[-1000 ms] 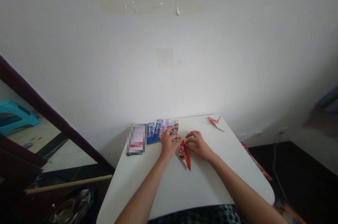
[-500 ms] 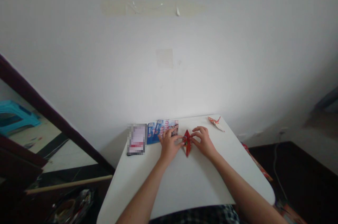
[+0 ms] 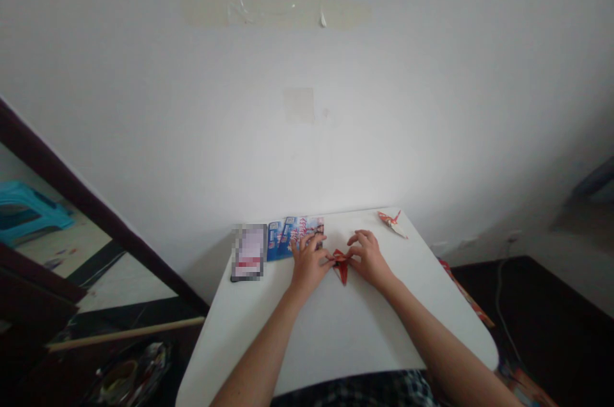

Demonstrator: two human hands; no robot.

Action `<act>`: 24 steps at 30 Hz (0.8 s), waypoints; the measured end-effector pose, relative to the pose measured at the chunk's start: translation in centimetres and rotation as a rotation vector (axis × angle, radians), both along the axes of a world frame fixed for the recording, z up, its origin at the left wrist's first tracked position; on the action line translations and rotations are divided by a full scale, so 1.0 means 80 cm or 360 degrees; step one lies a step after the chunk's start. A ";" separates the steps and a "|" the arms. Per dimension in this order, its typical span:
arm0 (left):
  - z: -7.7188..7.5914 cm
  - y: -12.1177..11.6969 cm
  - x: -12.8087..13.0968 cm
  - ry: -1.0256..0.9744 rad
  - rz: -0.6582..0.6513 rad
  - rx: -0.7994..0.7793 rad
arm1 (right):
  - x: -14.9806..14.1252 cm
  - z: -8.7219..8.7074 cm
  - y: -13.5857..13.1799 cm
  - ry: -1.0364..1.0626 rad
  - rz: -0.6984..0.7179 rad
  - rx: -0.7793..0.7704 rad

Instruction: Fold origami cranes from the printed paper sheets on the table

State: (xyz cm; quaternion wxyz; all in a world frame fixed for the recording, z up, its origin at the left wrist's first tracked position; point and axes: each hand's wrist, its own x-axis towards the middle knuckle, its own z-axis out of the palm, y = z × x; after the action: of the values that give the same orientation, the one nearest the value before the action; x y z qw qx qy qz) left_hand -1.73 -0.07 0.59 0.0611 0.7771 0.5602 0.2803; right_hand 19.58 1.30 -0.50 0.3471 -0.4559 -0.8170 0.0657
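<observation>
A small piece of red printed paper (image 3: pixel 341 271), folded origami-style, lies between my hands on the white table (image 3: pixel 330 336). My left hand (image 3: pixel 308 260) pinches its left side with thumb and index finger, the other fingers spread over the blue printed leaflets (image 3: pixel 281 252). From the right, my right hand (image 3: pixel 368 258) pinches the opposite side. The paper's upper part is folded down across the middle, and two narrow points stick out toward me. Fingertips hide its side edges. A second folded red-and-white paper piece (image 3: pixel 392 223) rests near the table's far right corner.
A phone-like object (image 3: pixel 248 253) with a blurred-out screen lies at the table's left edge. Behind the table rises a white wall (image 3: pixel 307 164). On the floor at left stand a lined bin (image 3: pixel 127 375) and a blue plastic stool (image 3: pixel 33 212) seen in a mirror.
The folded paper first moved away from me and turned straight, its top point showing upright. Now that top point is folded down. My right hand shifted slightly right; both hands keep pinching it.
</observation>
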 end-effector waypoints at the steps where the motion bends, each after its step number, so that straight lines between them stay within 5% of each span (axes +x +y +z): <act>1: -0.001 0.001 -0.002 -0.0004 -0.0032 -0.0042 | 0.001 0.001 0.000 -0.0020 0.0012 -0.0008; 24: 0.010 -0.005 -0.015 0.0092 -0.0108 -0.0259 | 0.015 0.012 -0.002 -0.0291 0.0087 -0.0271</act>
State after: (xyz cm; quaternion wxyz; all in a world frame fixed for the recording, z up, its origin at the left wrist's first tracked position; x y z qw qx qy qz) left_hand -2.93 -0.47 1.41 0.1173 0.7960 0.5559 0.2090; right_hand 20.75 1.10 0.42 0.2293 -0.4653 -0.8488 0.1026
